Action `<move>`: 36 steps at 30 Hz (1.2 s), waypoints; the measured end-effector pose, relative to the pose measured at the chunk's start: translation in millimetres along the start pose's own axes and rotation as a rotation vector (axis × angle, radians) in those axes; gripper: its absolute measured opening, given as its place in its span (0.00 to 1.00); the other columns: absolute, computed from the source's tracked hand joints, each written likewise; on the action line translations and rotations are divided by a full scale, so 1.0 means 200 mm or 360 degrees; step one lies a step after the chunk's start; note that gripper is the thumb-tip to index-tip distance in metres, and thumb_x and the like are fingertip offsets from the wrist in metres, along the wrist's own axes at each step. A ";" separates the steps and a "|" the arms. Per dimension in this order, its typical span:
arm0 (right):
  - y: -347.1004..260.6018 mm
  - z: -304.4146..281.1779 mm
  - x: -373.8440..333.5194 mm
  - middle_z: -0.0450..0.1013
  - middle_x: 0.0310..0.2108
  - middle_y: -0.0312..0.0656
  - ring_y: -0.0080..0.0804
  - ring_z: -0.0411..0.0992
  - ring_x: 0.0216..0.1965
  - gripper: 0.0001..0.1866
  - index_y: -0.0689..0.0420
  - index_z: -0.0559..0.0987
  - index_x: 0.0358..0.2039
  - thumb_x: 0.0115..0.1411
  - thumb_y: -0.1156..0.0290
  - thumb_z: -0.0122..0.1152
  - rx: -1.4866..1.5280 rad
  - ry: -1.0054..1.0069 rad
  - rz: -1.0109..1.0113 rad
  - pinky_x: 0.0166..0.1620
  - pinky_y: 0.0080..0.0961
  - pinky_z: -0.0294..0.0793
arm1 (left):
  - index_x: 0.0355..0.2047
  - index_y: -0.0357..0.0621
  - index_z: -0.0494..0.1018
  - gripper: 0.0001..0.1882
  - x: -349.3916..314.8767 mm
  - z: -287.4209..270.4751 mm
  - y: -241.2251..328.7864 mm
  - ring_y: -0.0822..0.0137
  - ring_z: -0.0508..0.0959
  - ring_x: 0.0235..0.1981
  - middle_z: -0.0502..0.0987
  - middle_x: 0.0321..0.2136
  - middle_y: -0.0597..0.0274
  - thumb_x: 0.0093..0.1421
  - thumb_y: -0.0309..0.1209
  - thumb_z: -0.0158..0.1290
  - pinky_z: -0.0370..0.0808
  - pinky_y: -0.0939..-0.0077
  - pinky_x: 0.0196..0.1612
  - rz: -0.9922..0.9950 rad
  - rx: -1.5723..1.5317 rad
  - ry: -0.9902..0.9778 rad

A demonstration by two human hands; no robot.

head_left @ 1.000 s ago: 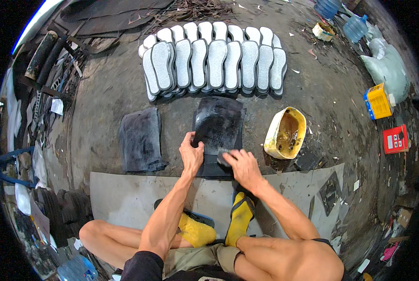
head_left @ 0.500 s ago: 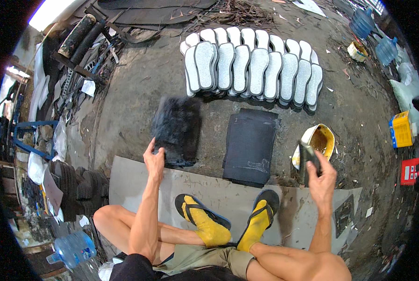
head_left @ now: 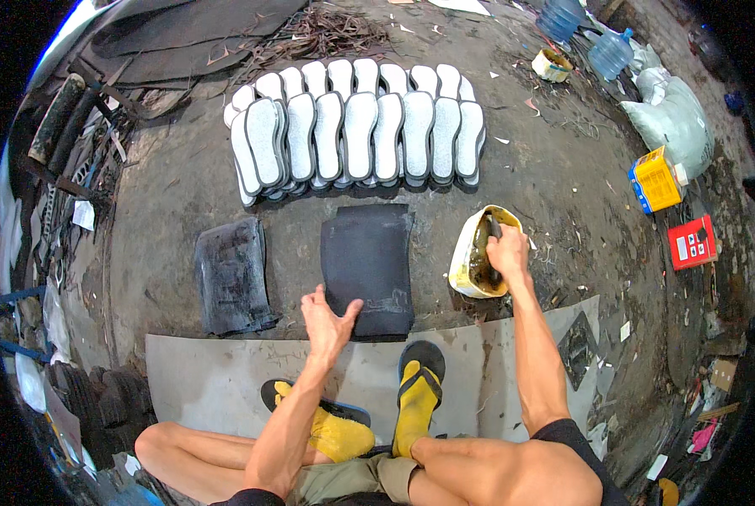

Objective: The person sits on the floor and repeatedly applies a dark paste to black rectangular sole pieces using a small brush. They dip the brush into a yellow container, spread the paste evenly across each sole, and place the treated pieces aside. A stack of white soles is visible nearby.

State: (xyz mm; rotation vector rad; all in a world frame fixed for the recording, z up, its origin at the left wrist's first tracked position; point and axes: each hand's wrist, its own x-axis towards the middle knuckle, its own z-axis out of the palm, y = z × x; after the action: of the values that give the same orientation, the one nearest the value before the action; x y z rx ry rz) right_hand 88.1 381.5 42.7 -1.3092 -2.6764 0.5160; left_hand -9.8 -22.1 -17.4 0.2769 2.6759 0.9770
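My left hand [head_left: 327,325] is open, fingers spread, at the lower left edge of a stack of black rubber-like sheets [head_left: 367,266]. Whether it touches the stack, I cannot tell. In my right hand [head_left: 507,255] is a dark flat piece, like a spreader [head_left: 494,226], dipped into a white and yellow tub [head_left: 465,271] of brownish, glue-like liquid. Its lower end is hidden inside the tub. Left of the stack lies a second pile of black sheets [head_left: 232,274], its top shiny and streaked.
Rows of pale-topped, dark-edged soles [head_left: 360,135] lie beyond the sheets. A grey sheet [head_left: 225,371] is spread under my feet. Along the right are a yellow and blue can [head_left: 657,181], a red box [head_left: 692,243], a stuffed sack [head_left: 672,126] and water jugs [head_left: 611,53].
My left hand has moved from the left pile to the middle stack; the blurred black sheet now lies on that pile. My right hand has lowered the spreader into the tub. The view has shifted right.
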 end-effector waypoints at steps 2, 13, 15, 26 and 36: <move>0.12 -0.06 0.01 0.86 0.41 0.63 0.57 0.87 0.45 0.22 0.69 0.85 0.52 0.61 0.67 0.71 0.0294 -0.0068 0.0052 0.51 0.48 0.84 | 0.70 0.25 0.69 0.52 -0.03 0.05 0.01 0.40 0.73 0.62 0.70 0.59 0.37 0.56 0.49 0.77 0.73 0.51 0.67 -0.0030 -0.0034 0.0044; -0.30 -0.43 -0.92 0.84 0.45 0.33 0.17 0.77 0.44 0.21 0.67 0.83 0.60 0.70 0.69 0.70 0.1424 -0.0975 0.0223 0.52 0.23 0.78 | 0.63 0.33 0.76 0.38 0.00 0.02 0.08 0.49 0.81 0.47 0.79 0.45 0.46 0.55 0.35 0.77 0.78 0.53 0.54 -0.0255 -0.0471 0.0246; -0.55 -0.60 -0.89 0.84 0.40 0.36 0.18 0.77 0.41 0.17 0.65 0.85 0.52 0.72 0.64 0.70 0.1604 -0.0738 -0.0186 0.48 0.25 0.79 | 0.61 0.34 0.77 0.34 0.02 0.01 0.08 0.55 0.83 0.38 0.83 0.39 0.47 0.56 0.33 0.75 0.81 0.56 0.48 -0.0326 -0.0514 0.0149; -0.95 0.31 -0.60 0.83 0.38 0.63 0.67 0.83 0.42 0.18 0.64 0.83 0.54 0.65 0.72 0.65 0.0518 -0.0383 -0.0426 0.46 0.57 0.81 | 0.57 0.39 0.76 0.24 -0.03 0.09 0.06 0.49 0.82 0.43 0.83 0.44 0.45 0.61 0.27 0.68 0.80 0.53 0.50 -0.0178 -0.0586 0.0147; -1.29 0.70 -0.39 0.85 0.41 0.48 0.56 0.83 0.47 0.23 0.48 0.87 0.53 0.57 0.76 0.63 0.0052 -0.0373 -0.1264 0.48 0.53 0.84 | 0.67 0.35 0.75 0.30 -0.04 0.17 0.01 0.34 0.80 0.57 0.81 0.54 0.36 0.64 0.26 0.64 0.77 0.47 0.61 0.0043 -0.0414 0.0148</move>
State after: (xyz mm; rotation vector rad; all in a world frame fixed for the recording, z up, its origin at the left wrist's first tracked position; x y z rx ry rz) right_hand -90.5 138.6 5.1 -0.1066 -3.0277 0.6071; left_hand 8.3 -2.0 -39.3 0.2168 2.5918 1.3612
